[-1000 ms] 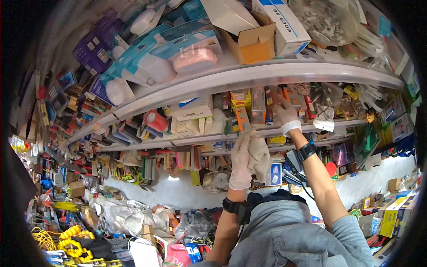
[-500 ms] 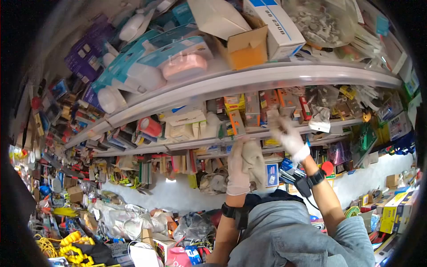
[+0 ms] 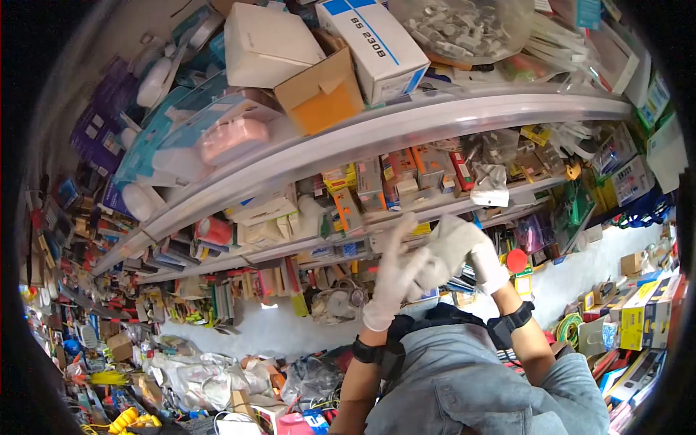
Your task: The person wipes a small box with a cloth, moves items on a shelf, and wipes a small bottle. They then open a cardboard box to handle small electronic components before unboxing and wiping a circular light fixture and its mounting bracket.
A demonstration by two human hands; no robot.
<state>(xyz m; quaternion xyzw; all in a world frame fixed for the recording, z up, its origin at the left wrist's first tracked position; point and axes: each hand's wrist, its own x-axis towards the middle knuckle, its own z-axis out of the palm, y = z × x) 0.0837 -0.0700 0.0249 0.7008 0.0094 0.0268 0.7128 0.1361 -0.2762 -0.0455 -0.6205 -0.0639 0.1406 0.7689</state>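
Note:
A greyish-white cloth is bunched between my two gloved hands, in front of the lower shelf. My right hand, in a white glove with a black band on the wrist, grips the cloth's right side. To its left, my left hand, also gloved, has its fingers apart and a bit blurred. Its fingers overlap the cloth's left edge in this view. Just beyond the hands, a row of small orange boxes stands on the shelf, beside a small white pouch hanging over the shelf edge.
Above, a long shelf edge carries an open cardboard box, a white and blue box and a pink container. Clear plastic bags are heaped at lower left. A yellow box stands at lower right.
My right hand has come down from the shelf goods onto the cloth, which was in my left hand. My left hand's fingers have spread. The view has shifted right.

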